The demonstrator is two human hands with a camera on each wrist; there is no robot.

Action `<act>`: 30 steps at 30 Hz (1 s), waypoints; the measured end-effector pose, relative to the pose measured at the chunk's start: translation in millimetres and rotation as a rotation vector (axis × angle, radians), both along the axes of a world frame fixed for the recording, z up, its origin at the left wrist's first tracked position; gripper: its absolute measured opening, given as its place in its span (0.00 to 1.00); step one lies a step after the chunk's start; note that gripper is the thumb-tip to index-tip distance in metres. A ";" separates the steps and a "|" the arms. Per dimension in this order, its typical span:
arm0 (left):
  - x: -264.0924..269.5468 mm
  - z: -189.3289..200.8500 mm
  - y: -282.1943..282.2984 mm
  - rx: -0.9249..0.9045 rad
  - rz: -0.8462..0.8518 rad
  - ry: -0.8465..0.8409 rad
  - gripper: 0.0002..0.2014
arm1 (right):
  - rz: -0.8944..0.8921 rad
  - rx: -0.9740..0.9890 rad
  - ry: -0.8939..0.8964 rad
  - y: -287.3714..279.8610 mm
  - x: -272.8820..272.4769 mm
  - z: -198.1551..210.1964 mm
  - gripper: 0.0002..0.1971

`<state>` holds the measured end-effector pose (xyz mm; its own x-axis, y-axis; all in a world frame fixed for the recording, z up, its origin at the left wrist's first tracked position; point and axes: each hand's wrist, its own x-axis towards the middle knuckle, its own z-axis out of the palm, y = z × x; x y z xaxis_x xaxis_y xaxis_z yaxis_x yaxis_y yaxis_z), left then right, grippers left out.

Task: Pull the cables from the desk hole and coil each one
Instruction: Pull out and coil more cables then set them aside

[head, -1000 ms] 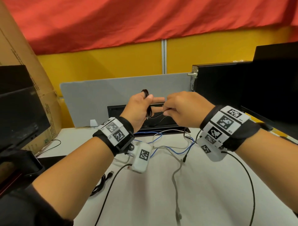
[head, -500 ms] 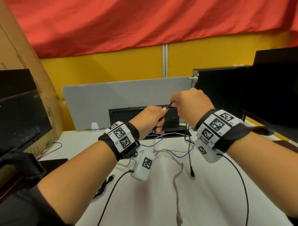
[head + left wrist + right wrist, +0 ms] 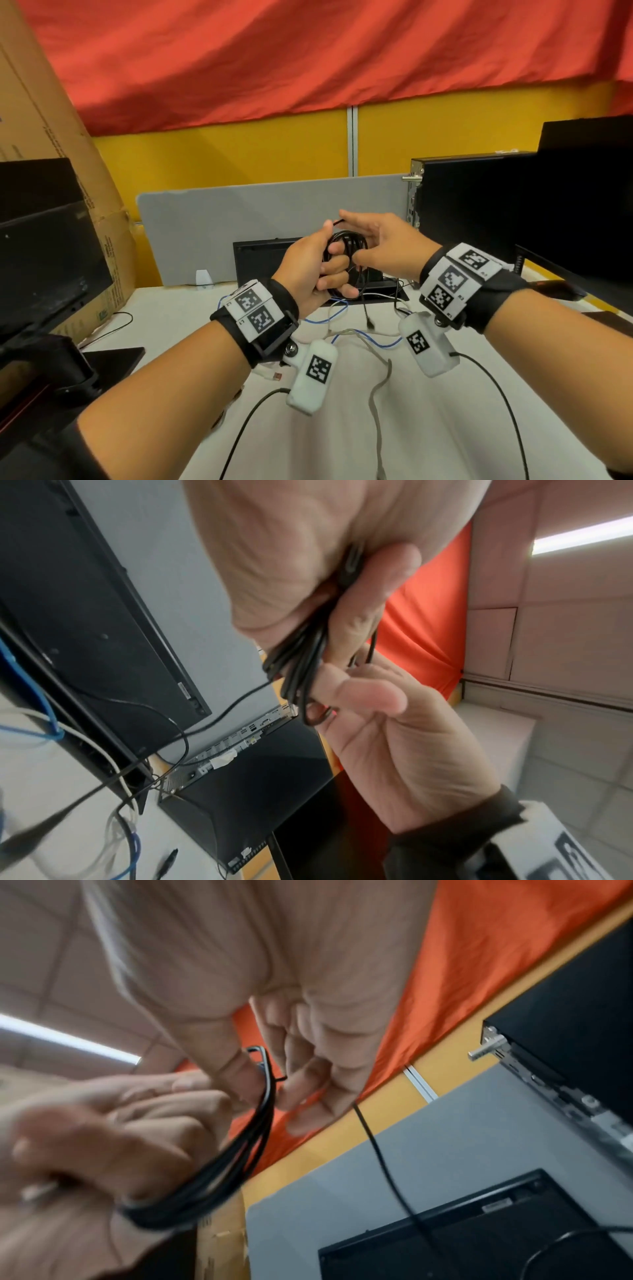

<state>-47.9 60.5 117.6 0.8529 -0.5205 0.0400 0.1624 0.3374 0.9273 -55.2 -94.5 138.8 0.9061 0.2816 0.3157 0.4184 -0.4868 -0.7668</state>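
My left hand (image 3: 337,274) is raised above the desk and grips a coil of thin black cable (image 3: 346,246) in its curled fingers. My right hand (image 3: 356,246) meets it from the right. Its thumb lies on the front of the coil, its other fingers sit behind, and the index tip touches the top loop. The black cable's free end hangs down to a plug (image 3: 370,322) just above the desk. The left wrist view shows the coil (image 3: 301,653) squeezed in the left hand (image 3: 342,601). In the right wrist view the coil (image 3: 240,1153) runs between the thumb and fingers of the right hand (image 3: 274,1080).
The desk hole (image 3: 387,294) with its raised black lid (image 3: 260,260) lies behind the hands. A blue cable (image 3: 329,318) and a grey-white cable (image 3: 380,387) trail out of it over the white desk (image 3: 445,428). A computer case (image 3: 479,212) stands right, a monitor (image 3: 44,260) left.
The right hand carried the black cable up and round onto the coil in the left hand. The hanging end grew shorter and its plug rose from the desk.
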 end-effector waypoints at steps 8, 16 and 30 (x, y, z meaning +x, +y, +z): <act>1.7 0.7 8.9 -0.065 -0.104 0.034 0.26 | -0.213 0.091 -0.249 19.1 6.4 -13.5 0.27; 5.4 -3.3 9.4 -0.080 -0.045 0.005 0.27 | -0.136 0.477 -0.012 28.7 8.3 -14.0 0.23; 6.7 9.7 5.1 0.237 0.176 -0.169 0.28 | -0.441 -0.316 -0.425 33.8 7.4 -2.7 0.06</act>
<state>-41.2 65.7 127.3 0.9221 -0.3777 0.0839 -0.0416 0.1186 0.9921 -47.8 -60.7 136.1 0.7727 0.0521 0.6326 0.3633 -0.8536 -0.3734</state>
